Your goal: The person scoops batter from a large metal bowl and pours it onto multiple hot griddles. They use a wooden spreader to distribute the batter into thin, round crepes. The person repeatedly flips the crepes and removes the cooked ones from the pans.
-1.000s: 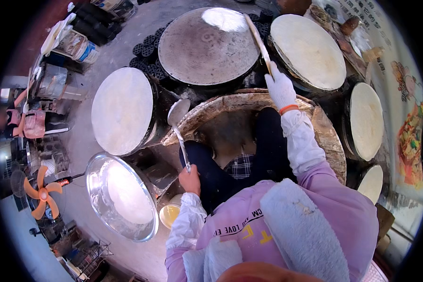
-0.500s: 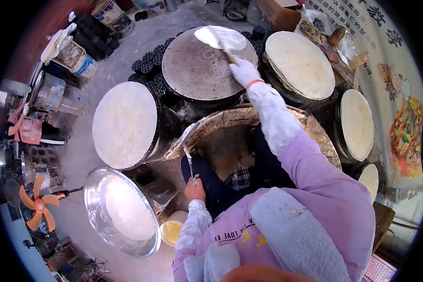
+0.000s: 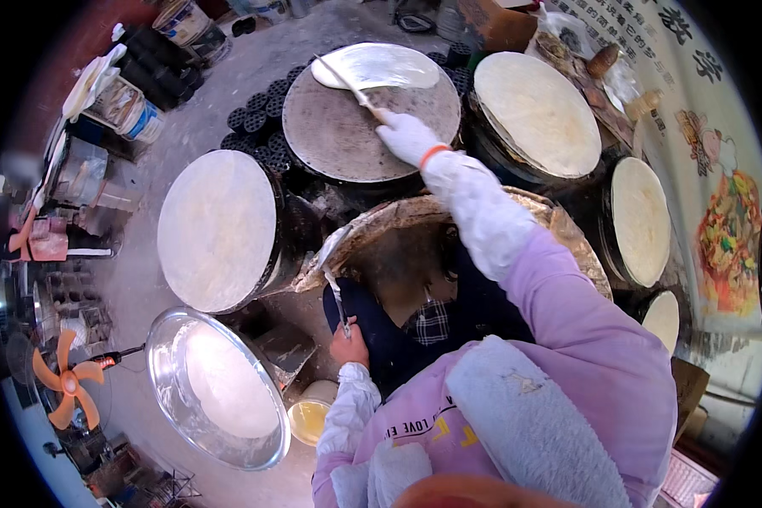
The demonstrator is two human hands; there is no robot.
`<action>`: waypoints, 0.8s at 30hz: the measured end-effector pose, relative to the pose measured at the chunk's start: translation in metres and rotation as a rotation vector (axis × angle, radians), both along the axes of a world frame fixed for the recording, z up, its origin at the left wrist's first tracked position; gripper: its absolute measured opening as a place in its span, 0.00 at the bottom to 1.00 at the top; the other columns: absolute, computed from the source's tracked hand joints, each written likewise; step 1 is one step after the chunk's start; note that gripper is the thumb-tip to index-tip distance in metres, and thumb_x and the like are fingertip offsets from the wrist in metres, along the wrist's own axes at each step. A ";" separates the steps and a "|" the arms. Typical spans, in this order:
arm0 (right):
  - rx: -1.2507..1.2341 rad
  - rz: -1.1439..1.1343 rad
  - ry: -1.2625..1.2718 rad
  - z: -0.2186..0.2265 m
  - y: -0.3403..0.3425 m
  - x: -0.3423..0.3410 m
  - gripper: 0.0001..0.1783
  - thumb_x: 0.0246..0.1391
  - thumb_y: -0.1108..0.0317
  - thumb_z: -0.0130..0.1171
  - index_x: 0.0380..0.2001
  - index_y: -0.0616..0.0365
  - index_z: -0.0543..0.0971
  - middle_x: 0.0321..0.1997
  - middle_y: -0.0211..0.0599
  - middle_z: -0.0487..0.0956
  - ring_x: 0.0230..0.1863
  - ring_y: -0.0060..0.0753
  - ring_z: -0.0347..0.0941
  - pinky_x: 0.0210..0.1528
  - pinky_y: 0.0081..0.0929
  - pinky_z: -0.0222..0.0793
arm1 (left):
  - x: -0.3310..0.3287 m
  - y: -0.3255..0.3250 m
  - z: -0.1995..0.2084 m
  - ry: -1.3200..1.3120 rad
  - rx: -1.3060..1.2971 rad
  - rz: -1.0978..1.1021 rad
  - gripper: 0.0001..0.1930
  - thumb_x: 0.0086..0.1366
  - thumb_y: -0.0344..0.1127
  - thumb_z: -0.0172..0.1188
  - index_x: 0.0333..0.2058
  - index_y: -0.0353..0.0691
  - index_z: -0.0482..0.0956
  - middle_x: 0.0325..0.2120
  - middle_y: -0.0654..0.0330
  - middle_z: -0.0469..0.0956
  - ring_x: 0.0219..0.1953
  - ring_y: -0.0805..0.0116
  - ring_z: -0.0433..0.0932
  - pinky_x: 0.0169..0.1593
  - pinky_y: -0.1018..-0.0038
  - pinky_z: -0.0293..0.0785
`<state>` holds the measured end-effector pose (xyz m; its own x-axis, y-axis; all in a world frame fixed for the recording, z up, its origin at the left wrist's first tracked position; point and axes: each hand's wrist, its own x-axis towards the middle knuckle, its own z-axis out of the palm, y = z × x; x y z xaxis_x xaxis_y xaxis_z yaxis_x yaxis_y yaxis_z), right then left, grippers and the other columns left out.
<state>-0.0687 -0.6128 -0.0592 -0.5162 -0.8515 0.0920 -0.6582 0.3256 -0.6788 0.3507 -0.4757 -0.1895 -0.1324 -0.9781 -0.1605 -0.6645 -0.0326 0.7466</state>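
Observation:
My right hand [image 3: 408,138], in a white glove with an orange band at the wrist, grips the handle of a thin-bladed batter spreader [image 3: 347,85]. Its blade lies along the left edge of wet white batter [image 3: 381,66], which covers the far part of a round dark griddle [image 3: 356,140]. The near part of that griddle is bare. Low at my left knee, my bare left hand [image 3: 350,344] is closed round a slim, batter-smeared scraper [image 3: 337,292], held upright with its tip by the curved ledge [image 3: 372,218].
Pale round flatbreads cover other griddles at left [image 3: 218,230], right [image 3: 538,114] and far right [image 3: 641,222]. A steel basin [image 3: 157,372] of white batter and a yellow-filled tub [image 3: 307,421] stand lower left. Black honeycomb coal [image 3: 254,120] lies behind; an orange fan [image 3: 69,381] is leftmost.
My right hand has moved left and slightly nearer with the spreader. The batter reaches further left on the griddle. My left hand has stayed almost in place.

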 end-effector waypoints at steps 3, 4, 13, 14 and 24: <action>0.165 -0.185 0.137 0.011 0.030 -0.047 0.21 0.60 0.60 0.48 0.55 0.52 0.75 0.44 0.56 0.82 0.47 0.61 0.77 0.52 0.50 0.72 | -0.004 0.002 0.002 -0.022 -0.001 0.027 0.13 0.60 0.40 0.56 0.37 0.48 0.88 0.31 0.50 0.84 0.33 0.51 0.84 0.40 0.61 0.78; 0.123 -0.248 0.133 0.003 0.037 -0.073 0.21 0.61 0.59 0.48 0.54 0.52 0.76 0.44 0.57 0.81 0.47 0.60 0.77 0.52 0.51 0.71 | -0.005 0.001 0.004 -0.036 -0.009 0.011 0.13 0.60 0.41 0.56 0.37 0.47 0.87 0.31 0.50 0.84 0.34 0.50 0.84 0.40 0.61 0.78; 0.160 0.217 0.179 -0.007 0.004 -0.038 0.21 0.63 0.58 0.49 0.58 0.48 0.72 0.46 0.57 0.80 0.48 0.60 0.76 0.52 0.49 0.72 | -0.009 0.003 0.003 -0.086 -0.023 -0.038 0.13 0.61 0.40 0.55 0.38 0.49 0.87 0.31 0.49 0.84 0.34 0.48 0.83 0.39 0.59 0.77; 0.240 0.228 0.179 0.002 0.010 -0.029 0.24 0.63 0.58 0.49 0.63 0.44 0.70 0.46 0.57 0.80 0.48 0.60 0.76 0.53 0.47 0.71 | -0.009 0.004 0.005 -0.068 -0.033 -0.036 0.13 0.61 0.40 0.55 0.38 0.48 0.87 0.31 0.49 0.84 0.34 0.48 0.83 0.39 0.59 0.77; 0.030 0.425 0.145 0.001 -0.003 -0.122 0.25 0.63 0.57 0.52 0.63 0.46 0.71 0.51 0.52 0.80 0.52 0.57 0.76 0.57 0.39 0.71 | -0.017 0.005 0.019 -0.110 0.046 0.018 0.13 0.61 0.40 0.55 0.37 0.48 0.87 0.27 0.48 0.82 0.32 0.49 0.83 0.38 0.61 0.77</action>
